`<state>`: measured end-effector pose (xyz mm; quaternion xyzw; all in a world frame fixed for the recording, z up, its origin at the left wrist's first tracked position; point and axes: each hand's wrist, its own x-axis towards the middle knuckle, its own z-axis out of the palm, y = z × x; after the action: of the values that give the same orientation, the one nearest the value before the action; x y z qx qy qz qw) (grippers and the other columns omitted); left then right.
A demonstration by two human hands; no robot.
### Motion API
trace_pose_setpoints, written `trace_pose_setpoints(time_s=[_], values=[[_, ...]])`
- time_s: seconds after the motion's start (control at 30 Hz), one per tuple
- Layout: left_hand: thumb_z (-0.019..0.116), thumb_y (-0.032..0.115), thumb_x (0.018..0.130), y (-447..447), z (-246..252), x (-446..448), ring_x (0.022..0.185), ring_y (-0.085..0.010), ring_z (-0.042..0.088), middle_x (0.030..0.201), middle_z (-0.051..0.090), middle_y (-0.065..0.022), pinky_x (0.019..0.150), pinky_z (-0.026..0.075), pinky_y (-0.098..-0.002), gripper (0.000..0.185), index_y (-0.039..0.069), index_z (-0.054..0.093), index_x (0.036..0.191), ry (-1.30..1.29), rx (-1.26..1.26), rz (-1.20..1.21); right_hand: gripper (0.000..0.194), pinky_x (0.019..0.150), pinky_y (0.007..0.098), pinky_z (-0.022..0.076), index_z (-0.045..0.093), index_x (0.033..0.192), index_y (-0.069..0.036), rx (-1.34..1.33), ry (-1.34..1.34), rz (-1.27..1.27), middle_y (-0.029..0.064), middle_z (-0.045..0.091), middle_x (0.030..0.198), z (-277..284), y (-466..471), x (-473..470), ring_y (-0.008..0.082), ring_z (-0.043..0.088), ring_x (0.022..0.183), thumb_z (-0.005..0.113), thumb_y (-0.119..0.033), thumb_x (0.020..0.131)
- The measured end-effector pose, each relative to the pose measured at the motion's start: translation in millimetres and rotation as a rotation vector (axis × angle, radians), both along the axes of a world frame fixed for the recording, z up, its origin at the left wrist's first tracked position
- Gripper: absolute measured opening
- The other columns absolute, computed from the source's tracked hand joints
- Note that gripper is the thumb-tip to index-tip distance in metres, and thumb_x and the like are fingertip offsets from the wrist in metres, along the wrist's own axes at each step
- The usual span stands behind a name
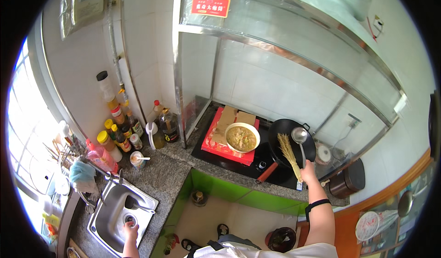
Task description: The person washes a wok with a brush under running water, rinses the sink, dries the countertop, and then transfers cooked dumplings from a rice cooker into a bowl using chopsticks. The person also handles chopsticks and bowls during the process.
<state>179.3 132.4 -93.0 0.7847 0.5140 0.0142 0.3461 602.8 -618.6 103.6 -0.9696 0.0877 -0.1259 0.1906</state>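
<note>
My right hand [307, 172] grips the handle of a metal ladle [299, 135], whose bowl is over the black wok [275, 134]. A straw wok brush [288, 151] lies slanted across the wok, its bound end against my right hand; whether I grip it too is unclear. The wok sits on the black cooktop [237, 167], its wooden handle [267, 173] pointing toward me. Over the stainless steel sink [112, 213], my left hand [131, 229] is at the drain [130, 219], fingers curled. Whether it holds anything is hard to see.
A bowl of soupy food [242, 138] stands on a red box [213, 147] left of the wok. Several sauce bottles [120, 137] crowd the corner. A metal-framed glass screen [181, 96] surrounds the cooktop. A dark bin [282, 239] stands on the floor.
</note>
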Motion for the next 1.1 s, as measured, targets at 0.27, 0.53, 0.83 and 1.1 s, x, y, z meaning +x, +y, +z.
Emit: trace_pose_setpoints(time_s=[0.27, 0.53, 0.83, 1.1], values=[[0.071, 0.016, 0.075, -20, -59, 29, 0.065, -0.0236, 0.064, 0.078, 0.068, -0.0133, 0.058, 0.052, -0.0384, 0.022, -0.002, 0.067, 0.087, -0.147, -0.231, 0.194, 0.021, 0.08, 0.0503, 0.0503, 0.066, 0.094, 0.004, -0.208, 0.29, 0.028, 0.029, 0.065, 0.095, -69, -68, 97, 0.0449, 0.063, 0.093, 0.058, -0.009, 0.08], [0.063, 0.052, 0.086, -47, -13, 101, 0.1, -0.0318, 0.065, 0.102, 0.07, -0.0159, 0.087, 0.05, -0.044, 0.05, 0.005, 0.073, 0.1, 0.163, -0.278, 0.238, 0.022, 0.085, 0.0503, 0.0445, 0.061, 0.095, 0.01, -0.381, 0.323, 0.18, 0.0355, 0.06, 0.097, -80, -85, 114, 0.0486, 0.058, 0.095, 0.054, -0.002, 0.078], [0.063, 0.025, 0.08, -7, -53, 136, 0.085, -0.0295, 0.066, 0.097, 0.068, -0.0177, 0.07, 0.052, -0.0406, 0.031, 0.001, 0.067, 0.099, -0.083, -0.592, 0.524, 0.033, 0.091, 0.0392, 0.0456, 0.057, 0.116, 0.0, 0.065, -0.237, 0.722, 0.0169, 0.055, 0.109, 59, 211, 45, 0.0306, 0.056, 0.103, 0.051, 0.003, 0.084], [0.053, 0.014, 0.085, 15, 21, -10, 0.045, -0.0155, 0.052, 0.058, 0.051, -0.0061, 0.04, 0.039, -0.0317, 0.012, 0.001, 0.054, 0.083, -0.401, -0.808, 0.377, 0.062, 0.108, 0.0417, 0.0365, 0.042, 0.139, -0.001, -0.109, 0.377, 1.562, 0.0198, 0.046, 0.139, -41, 597, -102, 0.036, 0.043, 0.129, 0.065, -0.018, 0.084]])
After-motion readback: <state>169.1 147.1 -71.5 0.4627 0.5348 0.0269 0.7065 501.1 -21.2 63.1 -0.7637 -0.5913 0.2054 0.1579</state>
